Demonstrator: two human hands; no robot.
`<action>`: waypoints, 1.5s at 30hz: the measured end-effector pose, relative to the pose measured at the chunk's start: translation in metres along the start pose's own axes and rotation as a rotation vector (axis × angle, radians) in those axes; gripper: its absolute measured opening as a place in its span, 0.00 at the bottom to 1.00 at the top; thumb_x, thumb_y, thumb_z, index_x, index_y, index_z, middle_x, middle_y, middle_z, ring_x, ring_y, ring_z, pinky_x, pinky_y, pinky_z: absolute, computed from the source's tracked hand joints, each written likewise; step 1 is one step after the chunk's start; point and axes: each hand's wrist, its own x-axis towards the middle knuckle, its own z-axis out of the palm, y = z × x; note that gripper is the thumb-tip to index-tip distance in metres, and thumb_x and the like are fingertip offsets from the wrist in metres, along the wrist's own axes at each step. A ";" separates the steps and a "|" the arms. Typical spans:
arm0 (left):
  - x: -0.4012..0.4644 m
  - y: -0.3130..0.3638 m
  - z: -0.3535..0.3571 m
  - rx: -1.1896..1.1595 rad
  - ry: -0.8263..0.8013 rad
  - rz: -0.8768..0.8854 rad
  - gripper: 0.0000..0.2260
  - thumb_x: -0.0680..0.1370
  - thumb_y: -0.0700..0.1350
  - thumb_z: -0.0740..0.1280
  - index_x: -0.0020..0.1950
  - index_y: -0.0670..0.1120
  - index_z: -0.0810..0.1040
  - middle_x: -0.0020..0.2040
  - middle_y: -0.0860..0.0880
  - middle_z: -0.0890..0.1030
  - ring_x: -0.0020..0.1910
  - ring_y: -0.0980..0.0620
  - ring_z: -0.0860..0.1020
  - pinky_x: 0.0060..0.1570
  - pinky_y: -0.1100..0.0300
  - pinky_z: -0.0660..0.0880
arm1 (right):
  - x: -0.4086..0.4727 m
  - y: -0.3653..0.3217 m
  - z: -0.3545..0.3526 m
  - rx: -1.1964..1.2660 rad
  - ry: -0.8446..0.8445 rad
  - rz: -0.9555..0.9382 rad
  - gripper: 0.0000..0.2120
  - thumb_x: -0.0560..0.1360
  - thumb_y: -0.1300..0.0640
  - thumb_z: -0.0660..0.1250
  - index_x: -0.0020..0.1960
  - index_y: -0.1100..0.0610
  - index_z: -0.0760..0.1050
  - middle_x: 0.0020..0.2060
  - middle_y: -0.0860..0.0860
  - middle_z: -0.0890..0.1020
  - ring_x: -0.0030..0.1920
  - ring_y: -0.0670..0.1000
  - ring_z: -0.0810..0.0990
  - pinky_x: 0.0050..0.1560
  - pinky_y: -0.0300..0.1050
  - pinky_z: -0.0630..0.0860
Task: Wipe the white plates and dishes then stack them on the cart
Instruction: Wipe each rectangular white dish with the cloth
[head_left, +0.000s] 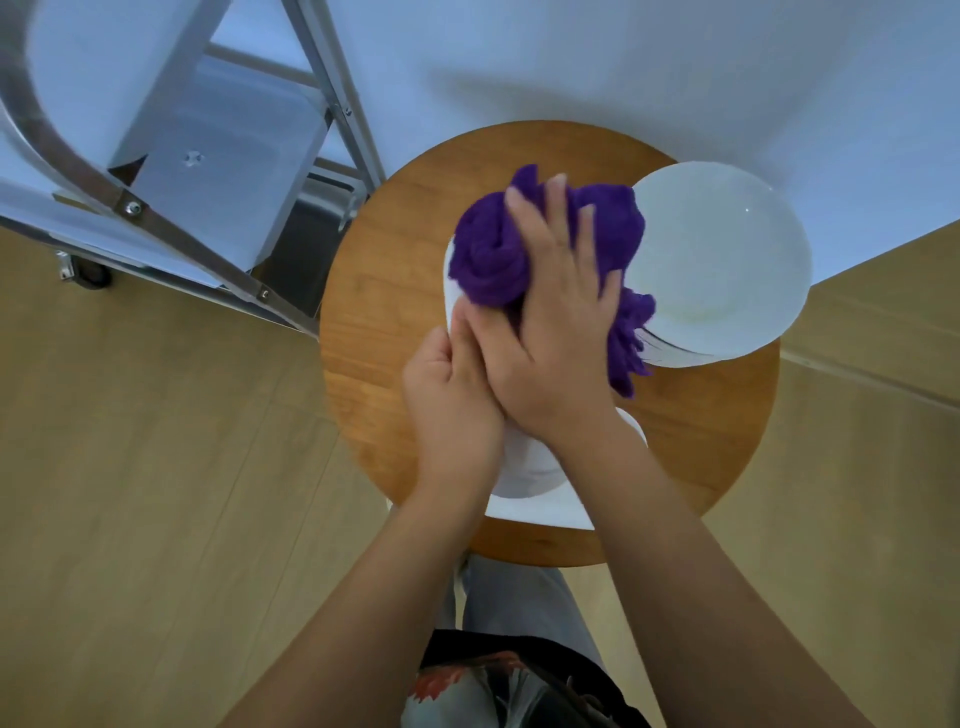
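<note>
Head view: round wooden stool-top table carries the white ware. Right hand lies palm-down with fingers fairly straight, pressing a bunched purple cloth onto a white plate; most of that plate is hidden under the cloth and hands, with only its left rim and a near portion showing. Left hand has its fingers curled at the plate's left rim, gripping it, thumb tucked against the right hand. Stack of round white plates sits just right of the cloth at the table's far right edge; the cloth's fringe overlaps the stack's near-left rim. Metal-framed cart stands to the left of the table, apart from both hands.
</note>
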 end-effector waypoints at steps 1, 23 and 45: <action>0.003 -0.001 -0.001 -0.034 0.010 -0.032 0.17 0.80 0.52 0.58 0.36 0.43 0.75 0.32 0.45 0.74 0.33 0.48 0.71 0.31 0.57 0.71 | -0.004 0.000 0.004 0.023 -0.041 -0.019 0.28 0.75 0.51 0.62 0.74 0.53 0.61 0.76 0.52 0.58 0.76 0.57 0.50 0.70 0.62 0.41; 0.059 0.018 -0.032 0.343 -0.215 -0.243 0.19 0.79 0.63 0.51 0.39 0.56 0.75 0.29 0.60 0.80 0.30 0.67 0.78 0.25 0.75 0.69 | -0.097 0.034 0.018 -0.256 -0.126 -0.236 0.19 0.78 0.43 0.54 0.67 0.48 0.66 0.71 0.50 0.64 0.73 0.59 0.57 0.69 0.69 0.50; 0.110 0.024 -0.055 0.139 -0.128 -0.179 0.23 0.79 0.58 0.58 0.41 0.38 0.74 0.38 0.42 0.75 0.36 0.46 0.72 0.39 0.52 0.72 | -0.051 0.009 0.081 0.216 0.003 0.400 0.25 0.78 0.47 0.58 0.69 0.33 0.52 0.76 0.44 0.54 0.66 0.27 0.53 0.57 0.18 0.56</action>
